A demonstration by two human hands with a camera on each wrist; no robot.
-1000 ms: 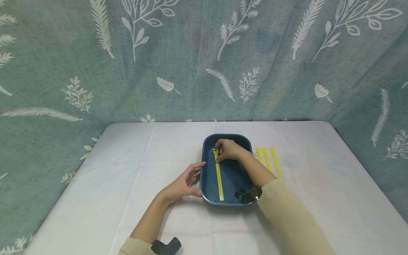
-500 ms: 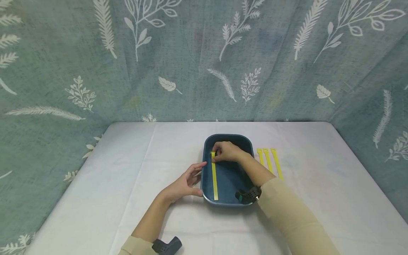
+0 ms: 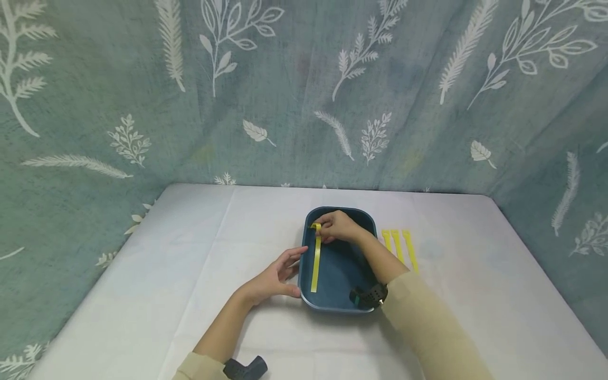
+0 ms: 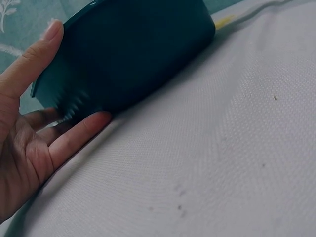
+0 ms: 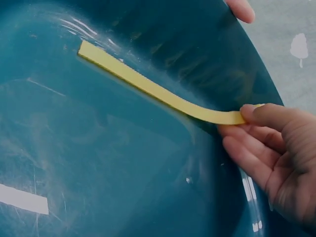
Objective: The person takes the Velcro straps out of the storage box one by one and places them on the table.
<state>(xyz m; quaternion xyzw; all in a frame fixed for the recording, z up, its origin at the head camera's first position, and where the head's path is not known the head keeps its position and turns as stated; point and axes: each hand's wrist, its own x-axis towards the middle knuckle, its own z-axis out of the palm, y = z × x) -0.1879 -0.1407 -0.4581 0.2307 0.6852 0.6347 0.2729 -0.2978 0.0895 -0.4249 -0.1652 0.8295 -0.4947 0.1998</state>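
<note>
A dark blue plastic tub (image 3: 339,272) stands on the white-covered table. My right hand (image 3: 343,228) is inside its far part, pinching the slotted end of a yellow cable tie (image 3: 315,264) between thumb and fingers. In the right wrist view the tie (image 5: 148,91) curves up to the fingertips, while its far end lies low along the tub's side. My left hand (image 3: 273,277) rests against the tub's left wall with fingers spread. In the left wrist view one fingertip (image 4: 53,30) touches the rim, and another finger lies low beside the wall.
Several yellow cable ties (image 3: 408,248) lie side by side on the table right of the tub, partly hidden by the right forearm. A patterned green cloth (image 3: 285,95) hangs behind the table (image 3: 475,295).
My right hand has moved the cable tie left toward the tub's left wall, and its slotted end is now bent up. The left hand keeps its place on the tub.
</note>
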